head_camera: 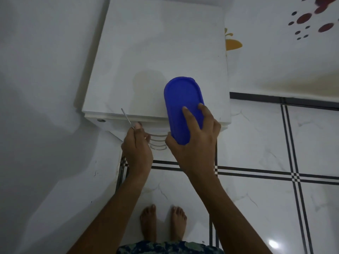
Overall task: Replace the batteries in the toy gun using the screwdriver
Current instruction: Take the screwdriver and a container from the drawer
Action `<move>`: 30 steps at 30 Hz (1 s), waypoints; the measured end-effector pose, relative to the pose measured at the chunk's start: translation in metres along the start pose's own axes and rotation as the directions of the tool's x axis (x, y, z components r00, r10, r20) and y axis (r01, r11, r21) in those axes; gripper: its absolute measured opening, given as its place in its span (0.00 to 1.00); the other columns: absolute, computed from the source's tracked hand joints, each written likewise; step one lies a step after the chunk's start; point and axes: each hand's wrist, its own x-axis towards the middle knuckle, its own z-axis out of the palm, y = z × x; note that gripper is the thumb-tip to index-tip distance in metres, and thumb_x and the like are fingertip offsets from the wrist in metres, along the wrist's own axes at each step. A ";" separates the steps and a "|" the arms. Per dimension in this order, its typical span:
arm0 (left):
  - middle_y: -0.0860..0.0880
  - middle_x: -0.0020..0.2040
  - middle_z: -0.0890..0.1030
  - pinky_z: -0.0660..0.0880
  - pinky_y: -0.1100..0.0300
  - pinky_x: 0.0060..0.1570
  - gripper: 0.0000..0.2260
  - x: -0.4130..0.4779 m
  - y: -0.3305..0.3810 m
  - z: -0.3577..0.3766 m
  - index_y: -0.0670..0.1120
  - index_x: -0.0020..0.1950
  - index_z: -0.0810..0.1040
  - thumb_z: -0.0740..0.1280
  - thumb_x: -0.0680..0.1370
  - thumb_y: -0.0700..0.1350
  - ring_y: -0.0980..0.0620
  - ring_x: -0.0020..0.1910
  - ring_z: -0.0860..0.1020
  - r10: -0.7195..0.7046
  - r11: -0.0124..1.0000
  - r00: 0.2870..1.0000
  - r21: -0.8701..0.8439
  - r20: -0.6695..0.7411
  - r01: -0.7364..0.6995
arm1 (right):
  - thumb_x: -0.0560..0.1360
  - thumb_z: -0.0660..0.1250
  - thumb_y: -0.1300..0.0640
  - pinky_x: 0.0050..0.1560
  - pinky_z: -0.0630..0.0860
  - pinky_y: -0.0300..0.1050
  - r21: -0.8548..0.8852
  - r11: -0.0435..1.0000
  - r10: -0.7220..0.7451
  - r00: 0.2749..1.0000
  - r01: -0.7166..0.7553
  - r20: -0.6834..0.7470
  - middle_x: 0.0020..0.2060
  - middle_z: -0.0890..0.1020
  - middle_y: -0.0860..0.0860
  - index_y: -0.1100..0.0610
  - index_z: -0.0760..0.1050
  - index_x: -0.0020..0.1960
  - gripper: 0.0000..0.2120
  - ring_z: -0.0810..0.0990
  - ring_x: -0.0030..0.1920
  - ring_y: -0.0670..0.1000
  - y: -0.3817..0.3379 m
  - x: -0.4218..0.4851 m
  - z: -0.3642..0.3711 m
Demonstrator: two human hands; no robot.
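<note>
My left hand (137, 145) grips a thin metal screwdriver (127, 118), its shaft pointing up and left over the front edge of a white cabinet top (156, 43). My right hand (194, 136) holds a blue oval box (181, 99) by its lid, thumb under the near end and fingers spread across the top. The box hangs just above the cabinet's front right part. No toy gun or batteries are in view.
The white cabinet stands against a white wall (36, 70); a drawer front with curved handles (158, 142) sits below its edge. A tiled floor with black lines (275, 171) lies to the right. My bare feet (163, 222) stand in front of the cabinet.
</note>
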 end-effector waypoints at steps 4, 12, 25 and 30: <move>0.54 0.40 0.75 0.79 0.55 0.51 0.13 0.012 0.009 0.001 0.40 0.47 0.74 0.55 0.83 0.46 0.66 0.39 0.78 -0.035 0.999 0.998 0.027 0.058 0.033 | 0.65 0.77 0.52 0.59 0.67 0.48 0.004 0.998 0.064 0.997 -0.064 -0.035 0.76 0.55 0.60 0.49 0.69 0.72 0.37 0.56 0.70 0.60 0.000 0.006 0.003; 0.44 0.34 0.80 0.72 0.59 0.29 0.14 0.002 0.046 -0.003 0.44 0.40 0.74 0.57 0.82 0.47 0.50 0.29 0.76 -0.192 0.970 0.940 0.203 0.281 0.137 | 0.66 0.78 0.52 0.59 0.66 0.43 0.157 0.982 0.112 0.994 -0.108 -0.014 0.77 0.55 0.59 0.47 0.68 0.72 0.37 0.60 0.70 0.56 0.001 0.004 -0.005; 0.43 0.48 0.81 0.77 0.53 0.57 0.15 -0.103 0.201 -0.005 0.40 0.65 0.73 0.61 0.79 0.32 0.47 0.50 0.81 -0.301 0.946 0.769 0.280 0.564 0.165 | 0.65 0.79 0.53 0.60 0.68 0.41 0.235 0.950 0.246 0.957 -0.206 -0.156 0.76 0.59 0.56 0.52 0.70 0.70 0.35 0.63 0.70 0.56 -0.035 -0.050 -0.185; 0.41 0.49 0.83 0.78 0.56 0.55 0.16 -0.189 0.245 0.020 0.37 0.63 0.75 0.68 0.75 0.34 0.46 0.50 0.83 -0.275 0.958 0.682 0.255 0.678 0.132 | 0.66 0.78 0.54 0.59 0.64 0.36 0.221 0.937 0.332 0.883 -0.269 -0.332 0.75 0.60 0.57 0.53 0.72 0.68 0.33 0.64 0.68 0.55 -0.019 -0.080 -0.296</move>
